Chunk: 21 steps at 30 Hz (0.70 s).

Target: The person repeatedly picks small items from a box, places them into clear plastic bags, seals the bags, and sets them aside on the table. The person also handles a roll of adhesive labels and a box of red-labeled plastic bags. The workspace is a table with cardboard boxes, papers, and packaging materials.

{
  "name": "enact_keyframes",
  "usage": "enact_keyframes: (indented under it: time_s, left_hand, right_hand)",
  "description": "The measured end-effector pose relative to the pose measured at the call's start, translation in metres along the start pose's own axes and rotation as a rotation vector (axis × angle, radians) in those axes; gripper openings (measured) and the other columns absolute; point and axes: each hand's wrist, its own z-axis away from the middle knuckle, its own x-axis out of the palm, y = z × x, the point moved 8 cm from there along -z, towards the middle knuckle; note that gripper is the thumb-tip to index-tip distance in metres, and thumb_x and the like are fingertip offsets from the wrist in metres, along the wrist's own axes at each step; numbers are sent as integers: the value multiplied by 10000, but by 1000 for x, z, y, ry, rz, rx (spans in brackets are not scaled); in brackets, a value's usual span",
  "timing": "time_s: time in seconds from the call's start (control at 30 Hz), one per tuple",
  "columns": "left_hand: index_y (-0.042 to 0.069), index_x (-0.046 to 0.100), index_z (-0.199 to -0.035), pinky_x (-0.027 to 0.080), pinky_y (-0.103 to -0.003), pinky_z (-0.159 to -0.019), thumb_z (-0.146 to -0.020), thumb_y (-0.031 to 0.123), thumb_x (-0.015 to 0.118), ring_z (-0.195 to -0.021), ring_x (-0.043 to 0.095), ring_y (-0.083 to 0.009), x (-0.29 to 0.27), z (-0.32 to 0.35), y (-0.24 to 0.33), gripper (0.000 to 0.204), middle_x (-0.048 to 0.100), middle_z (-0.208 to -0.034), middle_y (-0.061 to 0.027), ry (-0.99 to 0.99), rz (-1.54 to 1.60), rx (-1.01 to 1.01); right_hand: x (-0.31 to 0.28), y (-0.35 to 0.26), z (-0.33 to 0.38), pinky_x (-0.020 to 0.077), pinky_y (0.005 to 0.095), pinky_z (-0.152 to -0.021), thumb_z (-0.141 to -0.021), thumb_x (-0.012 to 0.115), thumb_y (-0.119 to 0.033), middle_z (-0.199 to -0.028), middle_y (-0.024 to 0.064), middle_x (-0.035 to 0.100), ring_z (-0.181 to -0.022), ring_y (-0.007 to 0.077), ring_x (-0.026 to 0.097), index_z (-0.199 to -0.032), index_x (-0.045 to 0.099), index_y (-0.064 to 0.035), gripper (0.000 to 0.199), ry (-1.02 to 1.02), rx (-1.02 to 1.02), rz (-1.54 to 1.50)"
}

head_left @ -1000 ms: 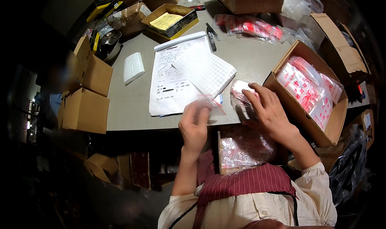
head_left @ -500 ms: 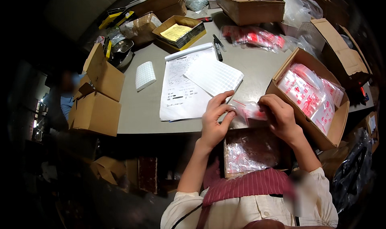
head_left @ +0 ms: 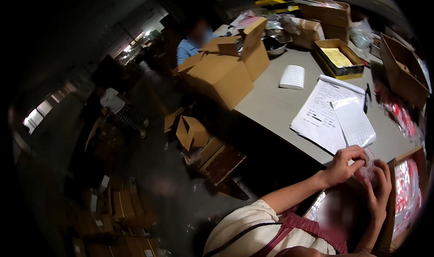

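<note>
My left hand (head_left: 342,168) is closed, its fingertips pinching a small clear zip bag (head_left: 369,170) with red marks. Fingers of my right hand (head_left: 382,187) grip the same bag from the other side. The hands hold it up close together, by the table's near edge; what is inside cannot be made out. Just beyond my left hand, a sheet of round white stickers (head_left: 355,121) lies over a handwritten notepad (head_left: 312,121). Beside my right hand stands a cardboard box (head_left: 417,154) holding red-printed plastic bags (head_left: 407,189).
A large open carton (head_left: 221,78) stands at the table's left edge, near a person in blue (head_left: 184,50). A second person (head_left: 113,102) stands farther off. A curled sticker sheet (head_left: 292,77), a black-and-yellow box (head_left: 356,73) and a marker (head_left: 365,100) lie on the table.
My view has swung left, so the table now sits at the right and the floor and people show. Both hands have come closer together around the bag.
</note>
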Motion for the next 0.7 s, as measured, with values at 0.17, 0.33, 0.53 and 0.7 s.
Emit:
enact_keyframes:
  time_s: [0.17, 0.33, 0.53, 0.7]
  left_hand:
    - [-30, 695, -924, 536, -345, -831, -878, 9, 653, -896, 685, -246, -9, 4, -6, 74, 703, -948, -129, 33, -59, -13]
    - [-29, 687, -941, 535, -361, -835, -875, 7, 655, -906, 683, -271, -9, 5, -13, 81, 701, -943, -136, 6, -151, -9]
    - [-34, 662, -939, 530, -395, -860, -853, 0, 677, -950, 668, -342, -10, 8, 14, 93, 690, -986, -162, 56, -255, 175]
    - [-31, 668, -955, 535, -417, -845, -835, -11, 677, -960, 670, -361, -12, 6, 26, 122, 692, -1002, -169, 9, -258, 212]
  right_hand:
    - [2, 35, 0, 476, 317, -943, -896, 640, 23, -1073, 141, 609, -1010, 249, 612, -1064, 600, 53, 175, 26, 56, -138]
    - [7, 35, 0, 490, 401, -950, -926, 624, 0, -1139, 192, 621, -1056, 327, 619, -1198, 583, 72, 284, 49, 19, 97]
    - [13, 6, -19, 494, 399, -922, -926, 612, 6, -1107, 203, 610, -1024, 334, 617, -1214, 572, 54, 295, 59, -34, 40]
    - [18, 5, -25, 488, 373, -786, -912, 606, 13, -929, 173, 596, -853, 306, 607, -1055, 577, 55, 152, 3, -31, -66]
